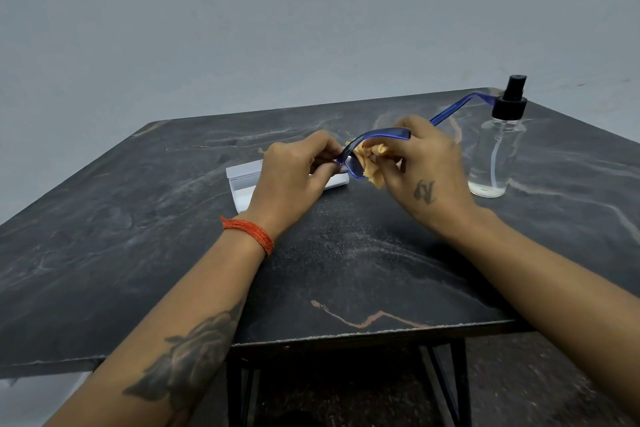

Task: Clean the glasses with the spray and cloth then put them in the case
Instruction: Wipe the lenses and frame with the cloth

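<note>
Wiping stage: left hand pinches the glasses above the table; right hand grips the cloth against a lens. Spray stands aside; casing remains, case open.

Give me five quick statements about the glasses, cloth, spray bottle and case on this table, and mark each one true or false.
1. The left hand holds the blue glasses. True.
2. The right hand presses an orange cloth against the glasses. True.
3. The spray bottle lies on its side. False: it stands upright on the table, to the right of the hands.
4. The glasses are already inside the white case. False: they are held above the table, and the case lies open behind the left hand.
5. The spray bottle's pump cap is white. False: it is black, on a clear bottle.
</note>
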The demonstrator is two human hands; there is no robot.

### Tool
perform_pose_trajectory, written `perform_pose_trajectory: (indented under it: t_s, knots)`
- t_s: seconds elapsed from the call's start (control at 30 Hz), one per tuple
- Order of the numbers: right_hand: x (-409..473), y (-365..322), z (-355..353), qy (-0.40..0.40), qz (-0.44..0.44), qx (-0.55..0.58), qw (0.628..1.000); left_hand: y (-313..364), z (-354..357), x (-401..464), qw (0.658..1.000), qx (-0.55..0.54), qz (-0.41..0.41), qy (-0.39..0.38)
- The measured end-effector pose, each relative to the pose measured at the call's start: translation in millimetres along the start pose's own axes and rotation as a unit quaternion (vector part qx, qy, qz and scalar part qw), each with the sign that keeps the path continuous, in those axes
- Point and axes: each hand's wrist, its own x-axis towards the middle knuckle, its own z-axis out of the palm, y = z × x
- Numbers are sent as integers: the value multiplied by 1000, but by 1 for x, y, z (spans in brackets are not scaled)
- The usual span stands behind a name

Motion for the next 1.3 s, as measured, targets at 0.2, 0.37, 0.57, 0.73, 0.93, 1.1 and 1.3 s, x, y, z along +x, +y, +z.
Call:
perform_pose_trajectory:
  t_s: [0.2,0.37,0.57,0.73,0.93,1.1,1.3]
  knots:
    - [-1,11,8,-74,-18,5,997,-1,0,1,1000,0,-1,7]
    - [0,12,10,-98,-23,36,994,-2,1,0,1000,0,-7,-7]
    - [-2,6,2,-92,-74,-40,992,-1,-1,1,1000,5,3,-5]
    - [-3,2,2,-28,-64,-108,992,-1,-1,0,1000,-6,-6,-4]
    - [-4,4,8,-25,-42,-98,994,-2,0,0,1000,-16,-12,-2]
    - [-4,4,11,-66,-65,-68,993,-2,1,1,1000,-9,-10,-1]
    - [-3,3,8,-51,-83,-51,994,-3,0,1,1000,-9,-21,0]
